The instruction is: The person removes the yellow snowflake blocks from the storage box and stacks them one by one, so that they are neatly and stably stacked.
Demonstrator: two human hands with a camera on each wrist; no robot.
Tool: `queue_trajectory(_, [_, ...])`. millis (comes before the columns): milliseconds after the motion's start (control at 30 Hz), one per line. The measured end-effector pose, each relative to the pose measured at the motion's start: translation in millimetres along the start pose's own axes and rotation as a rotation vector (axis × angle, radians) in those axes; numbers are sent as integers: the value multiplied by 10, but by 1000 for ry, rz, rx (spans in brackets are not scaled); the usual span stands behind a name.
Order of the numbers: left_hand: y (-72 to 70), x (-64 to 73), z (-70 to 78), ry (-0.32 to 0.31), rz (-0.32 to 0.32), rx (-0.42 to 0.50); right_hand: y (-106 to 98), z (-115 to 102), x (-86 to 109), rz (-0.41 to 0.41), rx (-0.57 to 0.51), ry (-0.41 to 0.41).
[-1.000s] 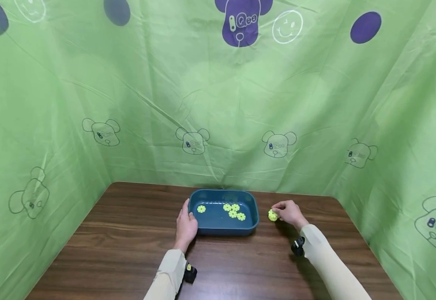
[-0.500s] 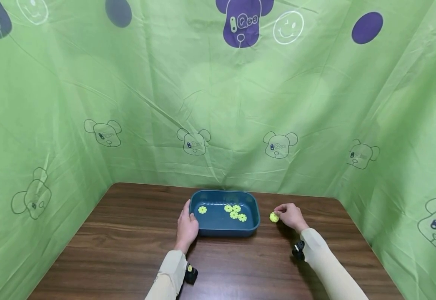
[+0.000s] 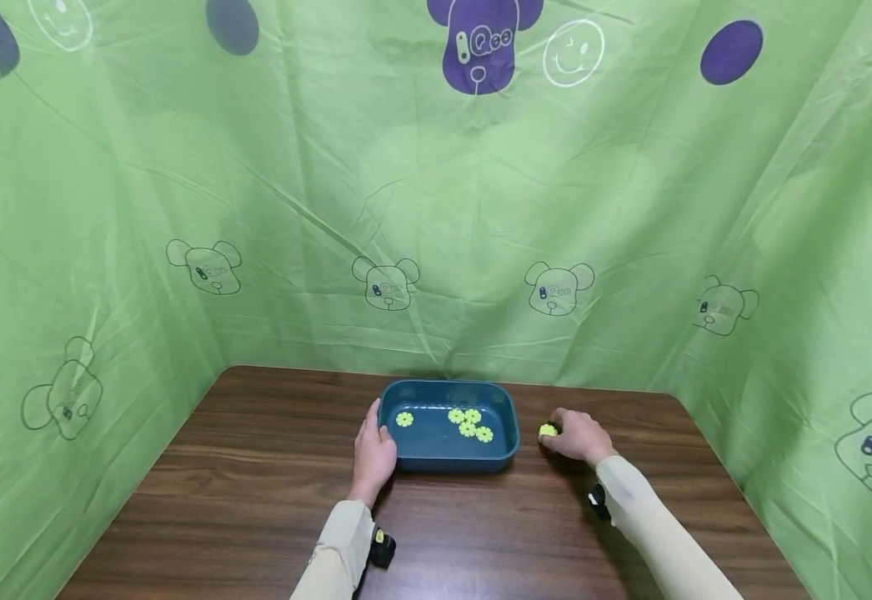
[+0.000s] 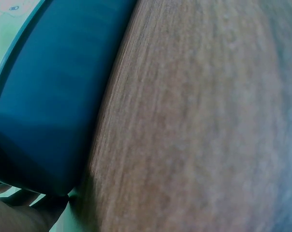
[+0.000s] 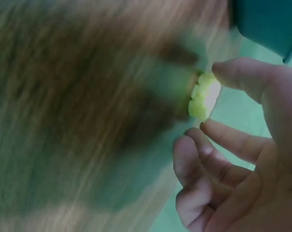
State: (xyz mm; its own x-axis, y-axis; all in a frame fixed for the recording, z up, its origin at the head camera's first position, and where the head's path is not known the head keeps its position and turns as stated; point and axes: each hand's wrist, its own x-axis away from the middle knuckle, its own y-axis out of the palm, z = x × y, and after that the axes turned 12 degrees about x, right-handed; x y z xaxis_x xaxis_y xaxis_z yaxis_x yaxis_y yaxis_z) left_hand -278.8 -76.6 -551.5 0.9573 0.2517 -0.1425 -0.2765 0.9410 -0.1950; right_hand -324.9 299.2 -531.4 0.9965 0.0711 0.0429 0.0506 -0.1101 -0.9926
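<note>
A dark blue rectangular plastic basin [image 3: 436, 465] stands on the table. My left hand [image 3: 373, 457] holds its left end, fingers along the outer wall and thumb at the rim; in the left wrist view, part of that hand [image 4: 20, 212] shows below the basin's end. Inside lie several yellow flower-shaped pieces [image 3: 468, 428], one apart at the left. Right of the basin, my right hand [image 3: 580, 435] pinches a small stack of yellow flower-shaped pieces [image 5: 204, 97] between thumb and index finger, low over the table. Its other fingers curl loosely beside it.
The brown wood-grain table [image 3: 256, 500] has its back edge just behind the basin. A green curtain [image 3: 451, 192] with printed bear outlines hangs behind and along both sides. Black wrist cameras [image 3: 382, 547] sit on both forearms.
My right hand has turned and lowered, its thumb and index finger now around the sides of the yellow pieces rather than at the top. The left hand and basin stay put.
</note>
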Motion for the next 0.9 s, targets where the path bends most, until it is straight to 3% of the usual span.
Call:
queue_trajectory(200, [10,-4,-15,-8,1,-4,42,-70,19,11,60,26])
queue_trajectory(533, [10,-27,-25,-10,1,10,-47,-189,53,-19,48,40])
queue_trajectory(900, [7,-32,-38,-3,-3,9,23,-143,19,-16,59,50])
